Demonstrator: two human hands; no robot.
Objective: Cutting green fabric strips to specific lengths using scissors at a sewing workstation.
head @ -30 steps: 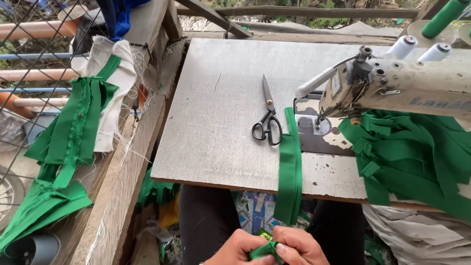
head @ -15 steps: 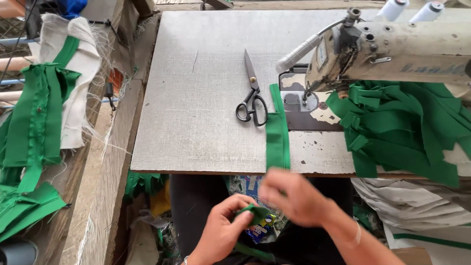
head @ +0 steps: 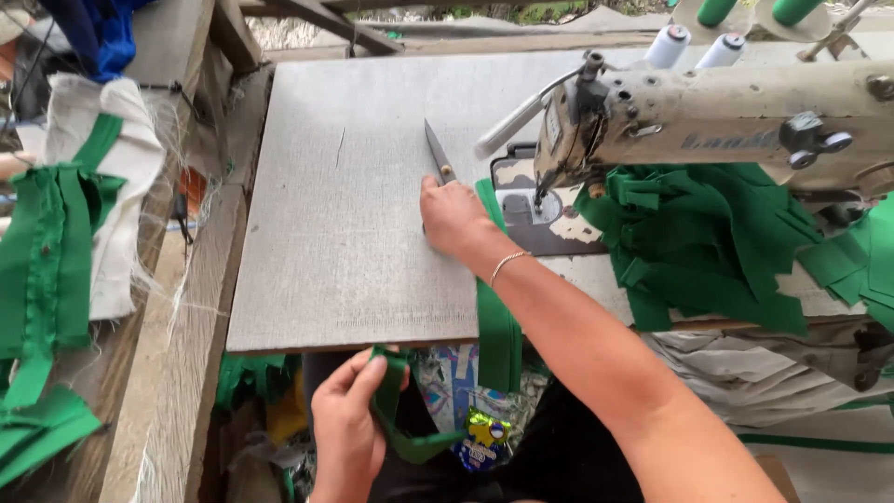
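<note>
My right hand reaches over the grey table and closes over the handles of the scissors, whose blades point away from me. My left hand stays below the table's front edge, pinching the end of a green fabric strip that loops under it. A long green strip hangs from the table top down over the front edge, beside my right forearm.
A worn cream sewing machine with thread spools stands at the right, a heap of green fabric pieces under its arm. More green strips on white cloth lie at the left on a wooden plank.
My right hand left the strip in my lap and moved up onto the scissors on the table. My left hand still holds the green strip below the edge. The camera tilted.
</note>
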